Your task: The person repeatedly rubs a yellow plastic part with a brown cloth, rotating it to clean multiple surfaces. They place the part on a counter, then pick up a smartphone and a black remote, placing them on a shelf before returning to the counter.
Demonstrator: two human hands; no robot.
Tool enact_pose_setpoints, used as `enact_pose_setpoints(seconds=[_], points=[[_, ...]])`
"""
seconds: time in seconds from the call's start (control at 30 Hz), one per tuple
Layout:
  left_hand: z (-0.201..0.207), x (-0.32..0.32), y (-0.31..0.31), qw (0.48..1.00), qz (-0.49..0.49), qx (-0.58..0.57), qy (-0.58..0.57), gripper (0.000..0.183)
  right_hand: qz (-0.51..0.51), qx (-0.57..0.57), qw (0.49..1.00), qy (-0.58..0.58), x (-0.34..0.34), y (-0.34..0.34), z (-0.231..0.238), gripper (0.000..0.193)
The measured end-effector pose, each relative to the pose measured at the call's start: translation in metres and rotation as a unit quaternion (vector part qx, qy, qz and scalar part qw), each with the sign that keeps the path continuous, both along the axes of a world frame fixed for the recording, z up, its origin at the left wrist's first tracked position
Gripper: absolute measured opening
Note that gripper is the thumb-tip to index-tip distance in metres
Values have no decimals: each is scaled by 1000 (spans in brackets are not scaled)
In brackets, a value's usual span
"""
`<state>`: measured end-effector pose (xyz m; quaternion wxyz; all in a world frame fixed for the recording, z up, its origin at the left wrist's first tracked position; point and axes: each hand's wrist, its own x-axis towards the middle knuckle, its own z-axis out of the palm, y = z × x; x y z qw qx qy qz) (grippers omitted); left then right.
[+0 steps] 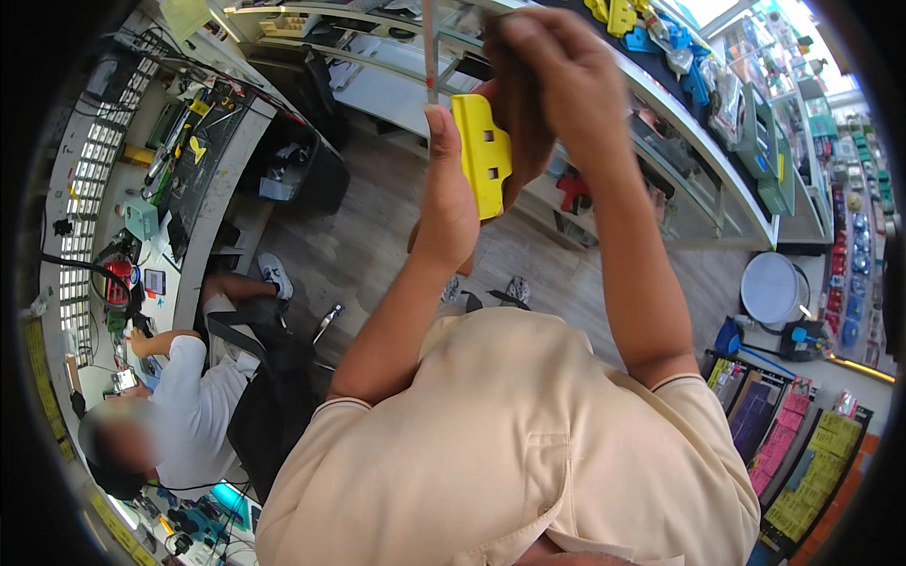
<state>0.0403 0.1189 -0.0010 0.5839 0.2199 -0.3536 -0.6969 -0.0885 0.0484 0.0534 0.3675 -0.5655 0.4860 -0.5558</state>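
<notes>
My left hand [447, 203] is closed around a yellow plastic piece [483, 156] with small square holes, its thumb upright along the edge. Against the piece's right side lies a dark brown, leather-like item [521, 104], partly hidden by my hands; its exact kind cannot be told. My right hand [578, 90], slightly blurred, has its fingers curled over the upper part of this brown item. A thin pale upright strip [431, 52] shows just above my left thumb; whether it touches the hand is unclear.
Ahead curves a glass display counter [679, 170] with blue and yellow goods on top. At left, a person [203, 396] sits by a cluttered workbench [212, 160]. A black bin [302, 174] stands beyond. A round white stool [774, 288] and hanging accessory racks [812, 462] are at right.
</notes>
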Motion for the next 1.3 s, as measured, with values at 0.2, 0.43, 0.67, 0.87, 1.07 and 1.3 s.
enact_pose_setpoints(seconds=[0.2, 0.43, 0.67, 0.87, 1.07, 1.3], points=[[-6, 22, 3, 983, -103, -18, 153, 82, 77, -83, 990, 80, 11, 61, -5, 21], [6, 12, 21, 997, -54, -7, 47, 70, -13, -274, 940, 202, 19, 56, -21, 14], [16, 14, 8, 992, -48, 10, 117, 71, 34, -305, 929, 208, 10, 58, -10, 20], [12, 8, 8, 998, -4, 2, 57, 68, 36, -217, 953, 207, 11, 55, -9, 17], [15, 13, 8, 998, 15, -28, 45, 71, 11, -265, 949, 173, 32, 54, -14, 19], [13, 19, 10, 997, 38, -49, 35, 75, 41, -233, 957, 169, 36, 50, -9, 17]])
